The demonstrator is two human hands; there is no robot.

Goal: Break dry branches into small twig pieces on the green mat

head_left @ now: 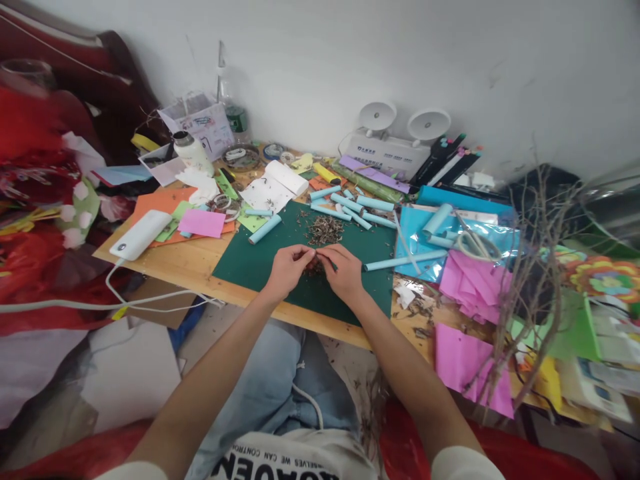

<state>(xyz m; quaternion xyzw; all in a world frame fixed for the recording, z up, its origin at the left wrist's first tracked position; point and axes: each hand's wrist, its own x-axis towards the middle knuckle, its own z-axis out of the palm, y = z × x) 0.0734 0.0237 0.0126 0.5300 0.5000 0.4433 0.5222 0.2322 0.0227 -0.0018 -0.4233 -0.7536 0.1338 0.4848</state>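
My left hand (pixel 290 268) and my right hand (pixel 343 270) meet fingertip to fingertip over the dark green cutting mat (pixel 240 260). Both are closed in a pinch, and whatever sits between the fingers is too small to make out. Just beyond them lies a heap of small brown twig-like bits (pixel 325 230), with more bits partly hidden beneath my fingers. Several light blue paper tubes (pixel 355 208) are spread along the mat's far edge. One shorter blue tube (pixel 265 229) rests at the left, and a long thin one (pixel 405 261) lies right of my right hand.
A white power bank (pixel 141 235) with a cable is at the table's left edge. Behind stand a white bottle (pixel 193 155) and a twin-lamp emergency light (pixel 383 153). Scissors (pixel 477 245), pink crepe paper (pixel 473 287) and upright bare branches (pixel 525 287) crowd the right.
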